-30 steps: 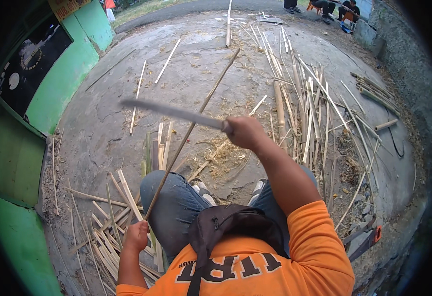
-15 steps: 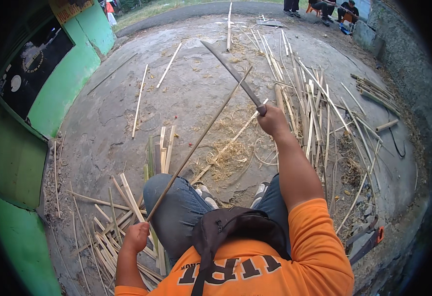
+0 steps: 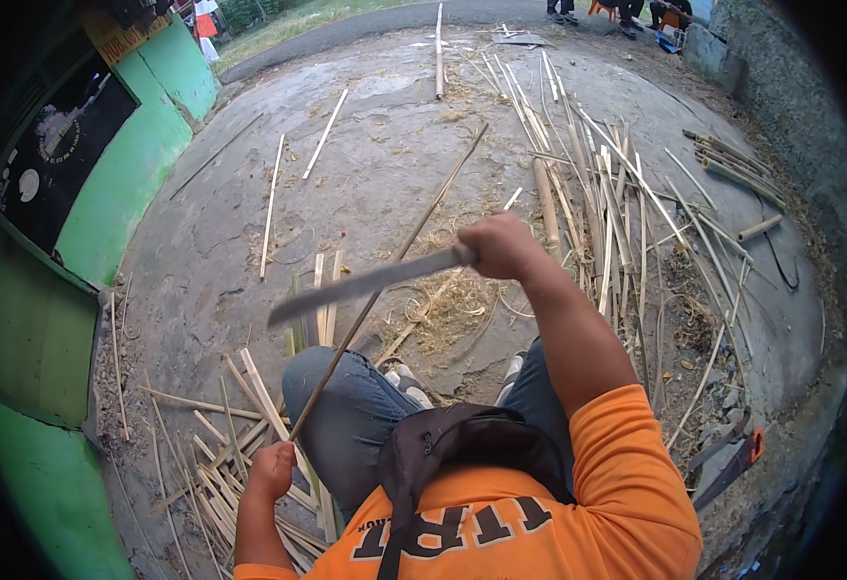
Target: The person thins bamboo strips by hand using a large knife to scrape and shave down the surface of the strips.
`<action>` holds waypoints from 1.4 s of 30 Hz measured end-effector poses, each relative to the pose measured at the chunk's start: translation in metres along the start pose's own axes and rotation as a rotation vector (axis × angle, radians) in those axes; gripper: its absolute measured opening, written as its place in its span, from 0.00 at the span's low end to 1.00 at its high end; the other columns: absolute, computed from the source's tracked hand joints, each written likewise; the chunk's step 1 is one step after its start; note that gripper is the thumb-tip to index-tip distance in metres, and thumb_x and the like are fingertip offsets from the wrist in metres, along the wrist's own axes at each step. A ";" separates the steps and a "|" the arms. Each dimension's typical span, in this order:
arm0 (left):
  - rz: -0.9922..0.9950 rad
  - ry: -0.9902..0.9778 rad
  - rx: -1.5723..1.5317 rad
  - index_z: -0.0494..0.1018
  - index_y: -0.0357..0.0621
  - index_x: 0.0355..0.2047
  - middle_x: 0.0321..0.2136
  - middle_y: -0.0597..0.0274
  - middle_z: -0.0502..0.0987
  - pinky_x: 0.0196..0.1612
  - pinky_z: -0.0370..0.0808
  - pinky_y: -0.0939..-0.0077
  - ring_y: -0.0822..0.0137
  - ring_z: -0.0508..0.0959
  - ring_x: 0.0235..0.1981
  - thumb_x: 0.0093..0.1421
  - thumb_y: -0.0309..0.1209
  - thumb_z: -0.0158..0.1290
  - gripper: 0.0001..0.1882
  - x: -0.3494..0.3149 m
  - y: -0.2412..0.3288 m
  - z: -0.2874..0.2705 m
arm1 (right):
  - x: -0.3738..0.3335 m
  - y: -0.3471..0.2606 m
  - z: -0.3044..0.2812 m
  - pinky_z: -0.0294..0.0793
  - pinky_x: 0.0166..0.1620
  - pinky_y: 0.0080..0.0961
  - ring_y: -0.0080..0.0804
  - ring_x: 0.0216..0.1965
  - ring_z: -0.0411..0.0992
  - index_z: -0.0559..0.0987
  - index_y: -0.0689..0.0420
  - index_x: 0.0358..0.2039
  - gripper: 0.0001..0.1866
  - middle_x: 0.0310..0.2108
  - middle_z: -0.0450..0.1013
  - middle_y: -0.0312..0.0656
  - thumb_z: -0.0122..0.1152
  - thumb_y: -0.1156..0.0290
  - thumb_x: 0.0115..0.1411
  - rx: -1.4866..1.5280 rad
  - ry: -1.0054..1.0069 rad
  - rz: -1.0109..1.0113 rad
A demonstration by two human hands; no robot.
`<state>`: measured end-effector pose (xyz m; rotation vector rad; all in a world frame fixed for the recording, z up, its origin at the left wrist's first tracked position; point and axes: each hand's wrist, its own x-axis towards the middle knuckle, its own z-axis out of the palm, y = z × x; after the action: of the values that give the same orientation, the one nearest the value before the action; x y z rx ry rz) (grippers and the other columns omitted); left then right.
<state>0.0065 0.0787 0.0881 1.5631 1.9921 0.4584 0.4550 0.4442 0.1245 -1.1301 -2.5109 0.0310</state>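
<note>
My right hand (image 3: 502,246) is closed round the handle of a machete (image 3: 370,282), whose long blade points left and lies across the line of a bamboo strip. The far part of that thin brown bamboo strip (image 3: 440,199) slants away from me, up and to the right. Its near end sits in my closed left hand (image 3: 272,470), beside my left knee. Whether the blade touches the strip I cannot tell. Beyond my feet, a pale stick (image 3: 411,330) rests among curled bamboo shavings (image 3: 447,314).
A heap of split bamboo strips (image 3: 225,498) lies at my left. Many long strips (image 3: 605,227) spread over the concrete at right, with bamboo poles (image 3: 732,169) by the wall. An orange-handled saw (image 3: 732,469) is at lower right. People (image 3: 626,12) sit in the far background.
My right hand has swung the machete from pointing up and away to pointing left, across the strip. My left hand keeps its hold on the strip, nearly still.
</note>
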 end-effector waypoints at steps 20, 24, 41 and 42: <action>-0.051 -0.052 -0.113 0.76 0.38 0.26 0.19 0.55 0.74 0.33 0.71 0.63 0.58 0.75 0.24 0.74 0.56 0.40 0.34 0.008 -0.002 0.004 | 0.005 -0.021 0.009 0.80 0.40 0.45 0.49 0.34 0.80 0.82 0.48 0.31 0.05 0.29 0.81 0.44 0.65 0.64 0.55 0.074 -0.062 -0.062; 0.022 -0.024 -0.067 0.76 0.37 0.26 0.20 0.51 0.76 0.34 0.73 0.61 0.53 0.78 0.25 0.73 0.57 0.40 0.35 0.005 -0.022 0.005 | 0.003 0.015 -0.007 0.79 0.41 0.46 0.50 0.35 0.80 0.83 0.49 0.30 0.08 0.28 0.80 0.46 0.60 0.62 0.64 0.030 0.050 0.181; -0.136 -0.100 -0.229 0.75 0.36 0.24 0.16 0.61 0.71 0.31 0.69 0.67 0.65 0.72 0.21 0.74 0.61 0.35 0.40 0.015 -0.019 0.016 | -0.012 0.028 0.001 0.80 0.48 0.46 0.53 0.42 0.81 0.85 0.51 0.41 0.11 0.38 0.82 0.52 0.63 0.63 0.60 0.382 0.079 0.520; -0.125 -0.111 -0.228 0.75 0.36 0.24 0.16 0.61 0.71 0.31 0.69 0.67 0.65 0.72 0.21 0.74 0.61 0.35 0.40 0.015 -0.020 0.019 | -0.010 0.012 -0.005 0.80 0.47 0.46 0.52 0.41 0.81 0.85 0.50 0.41 0.11 0.37 0.82 0.51 0.63 0.63 0.60 0.409 0.006 0.471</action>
<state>0.0003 0.0862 0.0583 1.2900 1.8683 0.5169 0.4709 0.4447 0.1234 -1.4908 -2.0419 0.6319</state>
